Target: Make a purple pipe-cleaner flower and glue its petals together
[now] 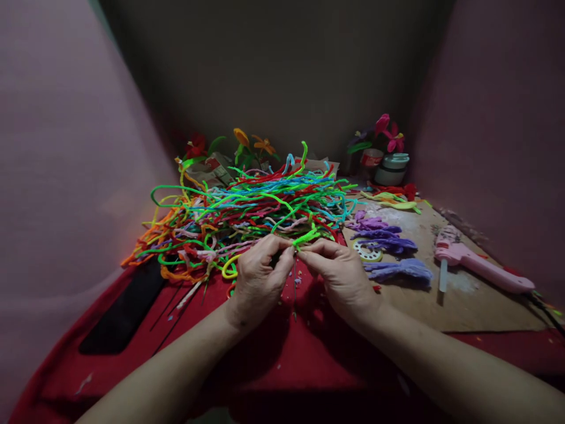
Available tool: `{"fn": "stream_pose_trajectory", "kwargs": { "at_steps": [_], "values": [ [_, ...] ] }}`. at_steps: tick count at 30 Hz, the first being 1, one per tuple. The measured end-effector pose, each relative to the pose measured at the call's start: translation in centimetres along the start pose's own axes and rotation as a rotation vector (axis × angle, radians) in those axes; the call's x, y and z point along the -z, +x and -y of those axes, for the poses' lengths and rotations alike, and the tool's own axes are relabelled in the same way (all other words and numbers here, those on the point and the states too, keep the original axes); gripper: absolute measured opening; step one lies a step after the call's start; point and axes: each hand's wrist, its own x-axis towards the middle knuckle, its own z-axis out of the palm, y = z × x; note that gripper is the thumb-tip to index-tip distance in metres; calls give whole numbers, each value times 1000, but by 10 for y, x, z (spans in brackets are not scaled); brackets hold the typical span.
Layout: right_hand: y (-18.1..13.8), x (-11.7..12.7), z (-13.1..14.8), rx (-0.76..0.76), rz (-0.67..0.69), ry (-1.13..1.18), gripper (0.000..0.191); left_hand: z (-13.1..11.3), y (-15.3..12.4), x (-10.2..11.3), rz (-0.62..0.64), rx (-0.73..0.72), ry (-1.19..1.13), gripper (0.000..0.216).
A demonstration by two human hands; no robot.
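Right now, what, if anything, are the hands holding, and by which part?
The left hand and right hand pinch the near end of a bright green fuzzy strip; a thin wire extends from their grip.

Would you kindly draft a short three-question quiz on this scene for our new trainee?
1. What colour is the fuzzy piece at the fingertips of the left hand and the right hand? A) Orange B) Bright green C) White
2. True or false: the pink glue gun lies on the cardboard.
3. Fill in: the black flat object lies on the ____ cloth.

Key: 1. B; 2. True; 3. red
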Motion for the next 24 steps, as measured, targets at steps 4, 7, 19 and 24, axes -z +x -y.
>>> {"fn": "stream_pose_trajectory", "kwargs": {
  "at_steps": [4,7,19,24],
  "values": [
    [-2,8,0,468,-28,-537,11,2,-3,-3,42,-169,171,11],
    [-1,14,0,721,51,-856,15,5,-4,-4,178,-298,394,16],
    [14,22,21,-126,320,-624,15,17,15,22,616,-504,209,23],
    [15,21,24,-214,543,-701,16,16,13,23,621,-562,347,23]
  ]
}}
